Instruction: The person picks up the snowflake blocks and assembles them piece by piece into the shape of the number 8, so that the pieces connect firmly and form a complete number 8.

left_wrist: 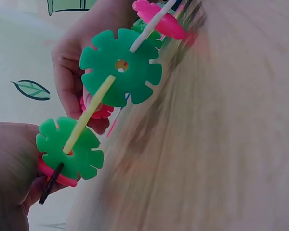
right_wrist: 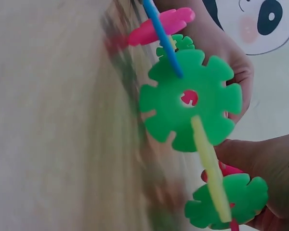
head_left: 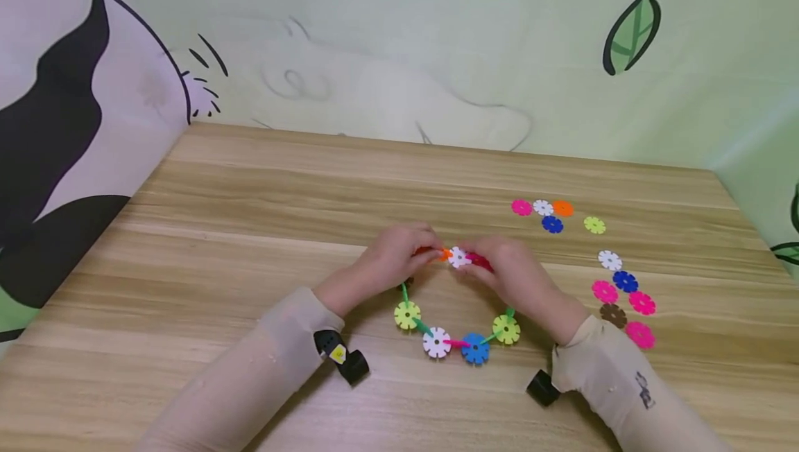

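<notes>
A chain of notched plastic discs curves toward the person on the table, with a yellow disc [head_left: 407, 315], a white disc [head_left: 436, 342], a blue disc [head_left: 476, 349] and another yellow disc [head_left: 506, 329] joined by edge-on discs. At the chain's far side my left hand [head_left: 399, 254] pinches it beside an orange disc [head_left: 445, 254]. Opposite, my right hand [head_left: 521, 277] pinches a pink disc [head_left: 479, 261]. A white disc [head_left: 458, 257] shows between the fingertips of both hands. Green discs [left_wrist: 120, 67] fill the left wrist view, and a green disc [right_wrist: 190, 101] dominates the right wrist view.
Loose discs lie right of the hands: a pink one [head_left: 521, 208], a dark blue one [head_left: 552, 224], a brown one [head_left: 613, 315] and several others. The wooden table [head_left: 281, 181] meets a wall [head_left: 374, 36] with painted drawings at the back. Black wrist cameras [head_left: 542, 388] sit at both cuffs.
</notes>
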A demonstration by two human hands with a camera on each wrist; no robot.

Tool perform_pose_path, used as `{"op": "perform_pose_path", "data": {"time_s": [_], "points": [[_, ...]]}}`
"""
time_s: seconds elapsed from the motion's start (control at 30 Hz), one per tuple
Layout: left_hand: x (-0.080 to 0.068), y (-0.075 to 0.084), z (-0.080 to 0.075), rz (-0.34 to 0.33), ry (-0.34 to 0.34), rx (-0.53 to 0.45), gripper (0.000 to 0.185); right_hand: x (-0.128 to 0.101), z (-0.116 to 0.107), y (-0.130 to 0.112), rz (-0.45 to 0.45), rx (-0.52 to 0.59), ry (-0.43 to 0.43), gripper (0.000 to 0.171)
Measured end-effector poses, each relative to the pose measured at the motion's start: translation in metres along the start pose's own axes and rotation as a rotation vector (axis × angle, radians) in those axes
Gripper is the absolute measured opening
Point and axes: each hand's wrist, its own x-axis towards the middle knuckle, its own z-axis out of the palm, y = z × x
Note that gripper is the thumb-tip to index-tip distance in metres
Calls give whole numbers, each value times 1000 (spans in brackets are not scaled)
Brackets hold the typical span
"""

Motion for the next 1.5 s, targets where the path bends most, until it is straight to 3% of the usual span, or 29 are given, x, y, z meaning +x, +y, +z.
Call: {"op": "perform_pose_path", "data": {"time_s": [0.23,0.37,0.53,0.7,0.83,0.93,1.03,1.1,1.33,1.5], "points": [[0,3,2,35,33,13,13,-5,0,4,-32,75,23,35],[1,4,3,18,40,25,13,-5,1,6,-43,92,31,36],[5,2,4,-106,-8,-15,18,1,-4,6,57,99,-62,42],[8,-3,0,-258,-31,-49,30,-2,-21,20,181,215,-157,43],[9,-4,-5,-370,-65,-28,35,-7,-31,33,212,271,-160,32],[9,-4,-9,-413,-151,18,41,-7,-32,38,199,280,-173,27],[8,-4,-12,-408,-224,38,41,-5,-29,40,180,286,-186,24],[6,-3,-13,-398,-238,23,38,-3,-26,39,180,291,-187,22],[6,-2,-7,-384,-197,-24,31,-1,-18,33,176,280,-134,17],[6,0,-4,-377,-113,-12,33,1,-15,33,204,314,-86,15]]}}
